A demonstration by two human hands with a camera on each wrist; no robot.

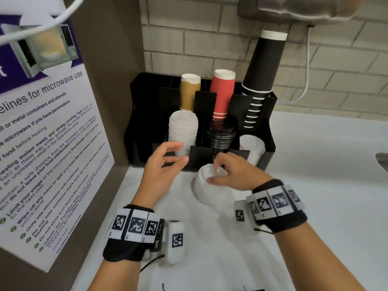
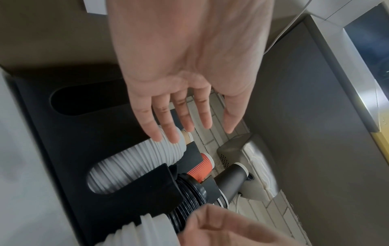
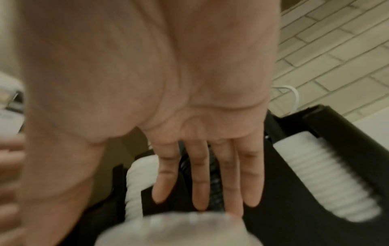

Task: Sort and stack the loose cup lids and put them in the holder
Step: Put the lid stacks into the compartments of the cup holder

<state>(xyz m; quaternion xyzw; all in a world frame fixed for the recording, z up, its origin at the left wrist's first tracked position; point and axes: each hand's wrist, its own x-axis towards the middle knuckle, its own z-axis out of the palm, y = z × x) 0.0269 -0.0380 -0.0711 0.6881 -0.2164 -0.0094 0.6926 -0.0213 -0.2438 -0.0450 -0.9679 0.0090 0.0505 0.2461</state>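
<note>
A loose stack of white lids (image 1: 206, 192) stands on the white counter just in front of the black holder (image 1: 270, 127). My right hand (image 1: 213, 174) rests on top of it. Its straight fingers (image 3: 199, 183) reach the far rim of the stack (image 3: 179, 231), and the thumb lies on the near side. My left hand (image 1: 180, 152) hovers open and holds nothing in front of the holder's left white lid stack (image 1: 183, 131), also seen under the left hand (image 2: 197, 131) as a ribbed column (image 2: 134, 166). Black lids (image 1: 221, 134) fill the middle slot and more white lids (image 1: 253, 148) the right.
Tan (image 1: 190, 91), red (image 1: 223, 93) and black cups (image 1: 265, 64) stand upside down in the holder's back row. A brown panel with a microwave poster (image 1: 48, 143) closes off the left. A brick wall, a wall unit (image 1: 298, 9) and a metal edge (image 1: 382, 161) lie behind and right.
</note>
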